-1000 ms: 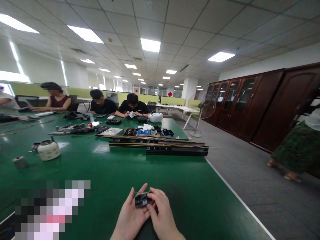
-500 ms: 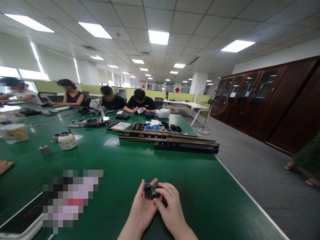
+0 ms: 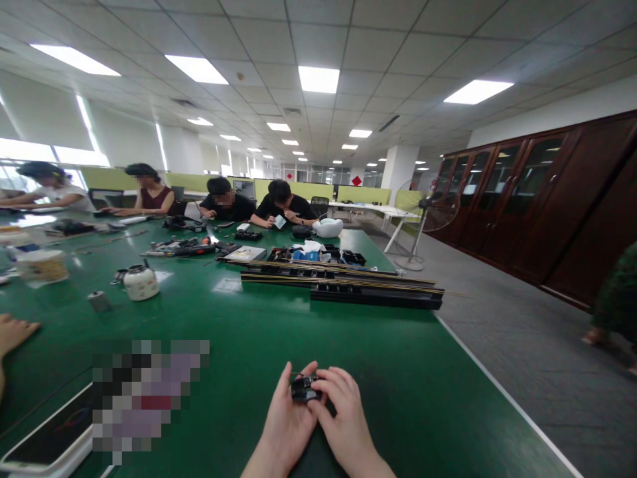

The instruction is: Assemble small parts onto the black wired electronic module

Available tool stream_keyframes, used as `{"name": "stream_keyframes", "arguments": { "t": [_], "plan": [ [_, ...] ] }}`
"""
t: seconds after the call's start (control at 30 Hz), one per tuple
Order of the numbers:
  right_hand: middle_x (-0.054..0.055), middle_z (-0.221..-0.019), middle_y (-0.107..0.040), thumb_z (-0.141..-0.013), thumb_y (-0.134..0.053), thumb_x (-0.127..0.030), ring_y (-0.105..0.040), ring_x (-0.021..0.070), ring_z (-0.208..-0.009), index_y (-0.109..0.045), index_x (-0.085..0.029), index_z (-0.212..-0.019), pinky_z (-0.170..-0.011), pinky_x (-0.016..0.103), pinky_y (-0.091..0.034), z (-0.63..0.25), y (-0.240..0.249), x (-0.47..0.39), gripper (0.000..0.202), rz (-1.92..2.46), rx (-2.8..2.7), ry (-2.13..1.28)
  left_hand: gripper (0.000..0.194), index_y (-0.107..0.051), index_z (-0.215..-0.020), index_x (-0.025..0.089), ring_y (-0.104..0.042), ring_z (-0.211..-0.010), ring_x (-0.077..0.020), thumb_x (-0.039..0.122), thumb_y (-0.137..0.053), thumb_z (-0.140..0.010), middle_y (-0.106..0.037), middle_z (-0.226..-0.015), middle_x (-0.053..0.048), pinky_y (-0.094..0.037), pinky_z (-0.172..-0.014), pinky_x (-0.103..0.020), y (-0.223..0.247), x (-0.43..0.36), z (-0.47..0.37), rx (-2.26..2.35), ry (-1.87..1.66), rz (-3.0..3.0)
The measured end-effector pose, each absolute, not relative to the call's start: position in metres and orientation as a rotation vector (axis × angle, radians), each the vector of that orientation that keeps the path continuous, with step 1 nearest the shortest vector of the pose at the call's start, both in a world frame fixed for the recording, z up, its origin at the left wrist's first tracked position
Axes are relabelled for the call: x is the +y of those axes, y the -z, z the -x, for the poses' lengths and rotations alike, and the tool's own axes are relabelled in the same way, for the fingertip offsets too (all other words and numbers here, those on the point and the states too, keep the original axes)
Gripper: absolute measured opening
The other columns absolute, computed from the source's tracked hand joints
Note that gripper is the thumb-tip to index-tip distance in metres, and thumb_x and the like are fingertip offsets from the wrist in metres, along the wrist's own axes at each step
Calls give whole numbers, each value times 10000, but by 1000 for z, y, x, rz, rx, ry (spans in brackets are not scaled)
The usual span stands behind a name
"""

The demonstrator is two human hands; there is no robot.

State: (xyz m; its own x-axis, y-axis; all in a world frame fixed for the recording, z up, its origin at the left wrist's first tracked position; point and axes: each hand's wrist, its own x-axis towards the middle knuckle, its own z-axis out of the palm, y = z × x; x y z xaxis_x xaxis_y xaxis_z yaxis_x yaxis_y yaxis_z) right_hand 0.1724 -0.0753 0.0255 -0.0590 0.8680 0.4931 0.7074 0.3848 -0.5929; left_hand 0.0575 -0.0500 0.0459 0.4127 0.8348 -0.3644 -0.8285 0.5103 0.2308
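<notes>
A small black plastic part [image 3: 301, 390], box-shaped with a hollow inside and a thin dark wire or edge along its top, is held between my two hands low in the middle of the view. My left hand [image 3: 288, 418] cradles it from below, thumb up along its left side. On the right, my right hand [image 3: 341, 405] pinches its right end between thumb and fingertips. The fingers hide part of it, and its exact kind cannot be made out. Both hands are just above the green table [image 3: 239, 345].
Long black rails [image 3: 375, 296] with thin brass rods lie across the table ahead. A white jar [image 3: 141, 283] and a metal cylinder [image 3: 99, 301] stand to the left. A phone [image 3: 50, 428] lies front left, near another person's hand [image 3: 17, 332]. A fan [image 3: 423, 219] stands beyond the table's right edge.
The view has shifted slightly, so everything appears a little further right. The black part has tilted a little in my hands, and both hands keep hold of it.
</notes>
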Motion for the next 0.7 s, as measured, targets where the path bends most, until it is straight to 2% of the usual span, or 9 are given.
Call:
{"name": "stream_keyframes", "arguments": {
  "t": [0.37,0.5,0.7],
  "plan": [
    [15,-1039,-629,-765,-565,-212,-466,228,-1089,-603,-264,-916,-943,418,-349,-172,-31,-76,164,1350,-1835,-344,281,-603,-860,79,-587,-613,-126,327,-493,-785,-618,-698,-64,-489,-613,-254,-39,-48,-61,549,-1096,-59],
    [25,-985,-631,-778,-548,-221,-499,217,-1035,-599,-257,-909,-913,397,-370,-171,-34,-78,145,1337,-1843,-345,275,-597,-839,86,-581,-566,-126,332,-485,-788,-612,-628,-54,-487,-584,-256,-38,-46,-63,628,-1148,-113],
    [26,-929,-626,-791,-523,-229,-541,191,-945,-592,-244,-881,-856,349,-418,-175,-31,-77,114,1360,-1760,-282,310,-566,-861,102,-628,-661,-173,390,-484,-780,-658,-740,-119,-502,-633,-295,-37,-45,-58,760,-1146,-197]
  ]
}}
